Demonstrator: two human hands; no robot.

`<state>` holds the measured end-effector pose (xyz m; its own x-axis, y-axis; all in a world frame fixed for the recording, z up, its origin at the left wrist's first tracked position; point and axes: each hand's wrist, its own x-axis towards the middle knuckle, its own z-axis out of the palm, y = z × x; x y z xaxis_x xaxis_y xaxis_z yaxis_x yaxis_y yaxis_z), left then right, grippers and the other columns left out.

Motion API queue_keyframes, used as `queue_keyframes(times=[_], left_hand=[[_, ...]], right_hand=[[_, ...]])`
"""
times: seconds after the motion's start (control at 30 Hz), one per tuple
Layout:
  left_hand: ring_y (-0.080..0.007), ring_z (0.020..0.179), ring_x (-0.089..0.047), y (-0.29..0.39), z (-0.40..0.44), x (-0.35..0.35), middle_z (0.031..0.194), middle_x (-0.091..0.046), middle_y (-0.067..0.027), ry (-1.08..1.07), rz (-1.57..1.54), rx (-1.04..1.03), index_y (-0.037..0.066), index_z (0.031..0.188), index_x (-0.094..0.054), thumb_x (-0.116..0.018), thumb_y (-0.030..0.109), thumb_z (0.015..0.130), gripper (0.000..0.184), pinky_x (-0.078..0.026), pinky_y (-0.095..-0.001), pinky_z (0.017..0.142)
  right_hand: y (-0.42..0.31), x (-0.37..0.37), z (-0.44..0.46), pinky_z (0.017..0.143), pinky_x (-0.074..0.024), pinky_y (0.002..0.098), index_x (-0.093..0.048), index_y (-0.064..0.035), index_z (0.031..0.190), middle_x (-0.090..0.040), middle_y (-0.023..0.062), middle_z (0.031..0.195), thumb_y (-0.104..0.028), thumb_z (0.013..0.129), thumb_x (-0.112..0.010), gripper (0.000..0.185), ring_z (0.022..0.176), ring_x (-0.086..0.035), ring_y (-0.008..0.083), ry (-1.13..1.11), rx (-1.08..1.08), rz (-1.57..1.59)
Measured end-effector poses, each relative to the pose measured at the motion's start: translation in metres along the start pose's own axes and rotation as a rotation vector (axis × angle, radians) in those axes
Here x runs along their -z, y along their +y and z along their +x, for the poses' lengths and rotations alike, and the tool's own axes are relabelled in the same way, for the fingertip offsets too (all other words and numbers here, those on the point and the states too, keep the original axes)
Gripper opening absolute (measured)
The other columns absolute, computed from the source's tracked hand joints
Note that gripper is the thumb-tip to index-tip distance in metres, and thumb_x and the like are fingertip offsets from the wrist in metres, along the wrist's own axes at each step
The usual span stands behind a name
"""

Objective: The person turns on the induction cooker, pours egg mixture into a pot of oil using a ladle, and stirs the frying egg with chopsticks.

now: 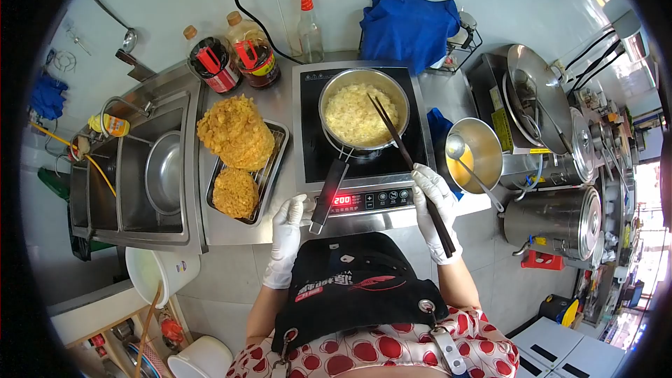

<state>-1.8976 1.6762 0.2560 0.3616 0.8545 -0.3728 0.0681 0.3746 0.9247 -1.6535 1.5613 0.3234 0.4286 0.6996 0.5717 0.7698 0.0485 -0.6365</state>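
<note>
A saucepan [364,108] of pale yellow, lumpy food stands on the black induction cooker [315,147], whose display reads 200. My right hand [435,213], in a white glove, holds long dark chopsticks [400,141] with their tips in the pan's food. Close beside the end of the pan's black handle [329,196] is my left hand [289,227], also gloved, with its fingers bent together; whether it touches the handle is unclear. Golden fried pieces [238,133] lie on a rack tray [280,161] left of the cooker. Right of it, a metal bowl [490,141] holds yellow liquid and a ladle [479,180].
Sinks [150,189] stand at the left. Sauce bottles [257,56] and a clear bottle [310,31] line the back wall beside a blue cloth [406,28]. A wok [539,91] and a large steel pot [549,220] are at the right. A white bucket [178,273] sits lower left.
</note>
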Motion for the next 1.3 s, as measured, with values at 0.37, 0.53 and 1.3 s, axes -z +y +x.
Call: queue_keyframes(times=[0.37,0.53,1.3], left_hand=[[-0.0105,0.076,-0.058,0.002,0.003,0.0,0.093,-0.065,-0.0075,-0.026,0.024,0.001,0.003,0.112,-0.057,-0.049,0.033,0.094,0.036,-0.048,-0.0236,0.068],[-0.0106,0.076,-0.059,-0.007,0.006,0.006,0.093,-0.065,-0.0078,-0.026,-0.016,0.01,0.003,0.111,-0.057,-0.049,0.032,0.094,0.035,-0.048,-0.0236,0.068],[-0.0117,0.076,-0.06,-0.006,0.015,0.005,0.093,-0.064,-0.0092,-0.034,-0.033,0.038,0.001,0.111,-0.056,-0.049,0.03,0.094,0.035,-0.049,-0.024,0.068]], right_hand=[[-0.006,0.008,0.0,0.082,-0.0497,0.0316,-0.065,-0.004,0.097,-0.064,0.0153,0.102,0.006,0.073,-0.065,0.027,0.092,-0.063,0.0274,-0.01,-0.002,-0.069],[-0.007,0.036,0.017,0.09,-0.0438,0.0307,-0.064,0.001,0.098,-0.064,0.0105,0.099,0.0,0.085,-0.055,0.016,0.093,-0.061,0.0193,0.159,-0.262,0.095],[-0.016,0.062,0.065,0.085,-0.0469,0.0305,-0.063,0.0025,0.089,-0.065,0.0105,0.091,-0.001,0.084,-0.059,0.007,0.086,-0.061,0.0175,0.122,-0.236,0.111]])
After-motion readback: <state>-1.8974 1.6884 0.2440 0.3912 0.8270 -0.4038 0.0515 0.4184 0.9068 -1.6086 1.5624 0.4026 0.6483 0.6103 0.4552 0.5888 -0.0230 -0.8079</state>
